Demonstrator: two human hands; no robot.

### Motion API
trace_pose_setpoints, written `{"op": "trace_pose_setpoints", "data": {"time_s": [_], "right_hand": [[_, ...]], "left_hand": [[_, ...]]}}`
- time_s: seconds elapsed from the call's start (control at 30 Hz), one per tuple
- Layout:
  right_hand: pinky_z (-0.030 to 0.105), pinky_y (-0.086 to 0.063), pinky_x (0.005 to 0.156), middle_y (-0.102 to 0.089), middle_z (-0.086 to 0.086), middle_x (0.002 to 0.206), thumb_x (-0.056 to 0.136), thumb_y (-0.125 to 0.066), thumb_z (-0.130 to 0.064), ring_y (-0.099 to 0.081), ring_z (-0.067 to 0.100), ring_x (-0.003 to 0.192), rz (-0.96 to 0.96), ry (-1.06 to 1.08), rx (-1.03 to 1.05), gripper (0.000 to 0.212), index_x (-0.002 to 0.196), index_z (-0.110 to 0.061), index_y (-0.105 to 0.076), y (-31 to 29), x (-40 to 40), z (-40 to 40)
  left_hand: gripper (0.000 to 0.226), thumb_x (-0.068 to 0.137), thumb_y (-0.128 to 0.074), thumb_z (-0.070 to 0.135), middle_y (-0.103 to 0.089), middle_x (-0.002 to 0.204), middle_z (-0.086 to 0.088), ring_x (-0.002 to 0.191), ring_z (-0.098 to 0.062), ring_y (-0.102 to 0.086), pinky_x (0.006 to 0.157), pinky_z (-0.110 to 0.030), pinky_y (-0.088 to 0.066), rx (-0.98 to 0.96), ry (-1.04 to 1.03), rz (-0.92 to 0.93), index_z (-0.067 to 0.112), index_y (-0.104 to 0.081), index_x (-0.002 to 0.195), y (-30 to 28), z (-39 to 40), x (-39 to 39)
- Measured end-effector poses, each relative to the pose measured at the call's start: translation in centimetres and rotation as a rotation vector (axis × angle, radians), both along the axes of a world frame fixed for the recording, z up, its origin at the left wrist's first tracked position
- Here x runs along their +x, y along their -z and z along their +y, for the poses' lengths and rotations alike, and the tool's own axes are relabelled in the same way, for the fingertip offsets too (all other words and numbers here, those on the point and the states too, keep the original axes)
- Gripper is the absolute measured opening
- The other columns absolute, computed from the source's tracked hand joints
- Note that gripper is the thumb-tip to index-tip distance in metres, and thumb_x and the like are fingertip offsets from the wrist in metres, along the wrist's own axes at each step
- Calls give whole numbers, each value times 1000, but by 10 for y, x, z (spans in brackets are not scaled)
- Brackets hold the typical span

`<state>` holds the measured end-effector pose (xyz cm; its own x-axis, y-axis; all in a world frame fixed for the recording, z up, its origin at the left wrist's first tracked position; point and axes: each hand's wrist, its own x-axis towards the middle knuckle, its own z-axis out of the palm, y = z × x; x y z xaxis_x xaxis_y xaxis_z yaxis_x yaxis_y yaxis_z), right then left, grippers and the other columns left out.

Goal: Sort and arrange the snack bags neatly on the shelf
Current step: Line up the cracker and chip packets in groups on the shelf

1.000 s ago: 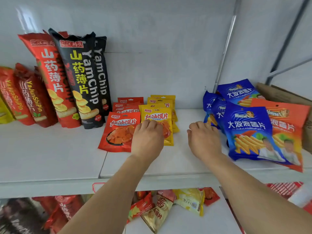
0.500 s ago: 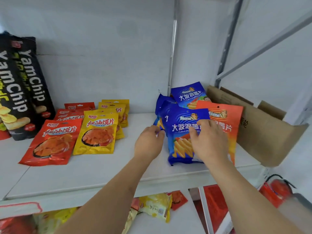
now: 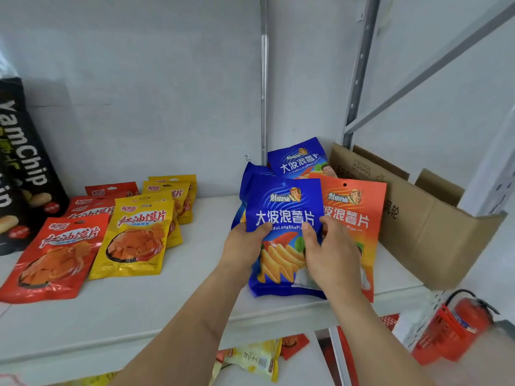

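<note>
A blue chip bag (image 3: 284, 207) lies at the front of a pile on the white shelf (image 3: 133, 307). My left hand (image 3: 243, 246) grips its left edge, thumb on the front. My right hand (image 3: 331, 254) presses on its right half, thumb on the print, fingers over the seam with the orange bag (image 3: 354, 215) beside it. More blue bags (image 3: 299, 160) lean behind. To the left lie rows of red pouches (image 3: 55, 257) and yellow pouches (image 3: 136, 238).
A folded cardboard box (image 3: 423, 227) stands right of the pile. Tall black YamChip bags (image 3: 22, 168) lean at the far left. A metal upright (image 3: 264, 93) runs behind the pile. Loose bags (image 3: 256, 360) lie on the lower shelf; a red fire extinguisher (image 3: 459, 327) stands lower right.
Both hands left the red and yellow pouches and moved right to the blue bag. The left hand now holds its left edge. The view swung right.
</note>
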<state>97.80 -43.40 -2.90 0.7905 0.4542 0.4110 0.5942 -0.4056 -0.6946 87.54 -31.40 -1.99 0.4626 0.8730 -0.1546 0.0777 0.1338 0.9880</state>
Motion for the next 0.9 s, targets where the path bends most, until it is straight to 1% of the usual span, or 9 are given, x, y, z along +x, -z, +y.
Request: {"op": "trace_pose_setpoints", "data": {"time_s": [0.1, 0.23, 0.33, 0.43, 0.5, 0.6, 0.7, 0.77, 0.9], "right_hand": [[40, -54, 93, -51, -1, 135, 95, -49, -56, -52, 14, 123, 96, -66, 88, 54, 138, -21, -45, -4, -2, 10], [27, -56, 85, -53, -5, 132, 95, -54, -49, -54, 7, 118, 215, -167, 196, 50, 137, -23, -46, -9, -7, 26], [17, -46, 83, -52, -12, 128, 97, -53, -45, -53, 2, 113, 221, -170, 195, 48, 138, -20, -46, -9, -11, 36], [27, -45, 95, -55, -6, 133, 98, -52, -45, -56, 9, 118, 178, -136, 203, 48, 138, -18, -48, -6, -7, 42], [31, -47, 97, -56, -4, 132, 97, -52, -46, -57, 11, 118, 159, -109, 197, 48, 136, -17, -49, -4, 0, 43], [35, -50, 93, -58, -4, 124, 98, -51, -45, -60, 11, 112, 104, -58, 181, 41, 129, -18, -54, 1, 17, 40], [28, -46, 82, -58, -5, 115, 99, -50, -44, -60, 11, 104, 63, -44, 168, 35, 121, -18, -58, 5, 34, 35], [28, -44, 79, -56, -6, 109, 99, -48, -46, -60, 13, 103, 34, -16, 134, 36, 118, -17, -59, 6, 43, 34], [37, -53, 79, -60, -4, 107, 95, -42, -57, -61, 17, 101, -51, 43, 60, 45, 114, -20, -60, -2, 51, 41]], "left_hand": [[25, 90, -72, 33, -75, 99, -3, 86, -19, -74, 68, -32, -59, -77, 15, -102, 18, -61, 108, 0, 3, 0], [18, 93, -69, 33, -77, 99, -4, 88, -24, -75, 85, -47, -61, -106, 19, -176, 22, -61, 103, 1, 18, -10], [15, 94, -68, 33, -77, 97, -4, 87, -25, -75, 85, -49, -60, -82, -2, -156, 22, -61, 102, -1, 37, -22], [13, 95, -67, 33, -75, 95, -4, 85, -24, -75, 76, -43, -62, -56, -42, -137, 23, -59, 99, -4, 56, -31], [13, 95, -66, 34, -75, 94, -4, 83, -23, -74, 68, -37, -60, -43, -60, -129, 25, -57, 94, -5, 68, -35], [14, 95, -66, 34, -73, 91, -3, 80, -21, -73, 62, -33, -57, -55, -81, -128, 26, -56, 91, -6, 76, -36], [17, 94, -68, 34, -73, 89, -3, 79, -21, -73, 59, -32, -56, -84, -91, -113, 24, -56, 91, -4, 77, -35], [18, 93, -69, 36, -73, 89, -3, 80, -22, -73, 62, -34, -58, -96, -104, -98, 24, -55, 92, -5, 78, -34], [24, 89, -72, 39, -71, 95, -3, 86, -24, -72, 81, -46, -60, -127, -166, -83, 25, -54, 95, -9, 85, -27]]}}
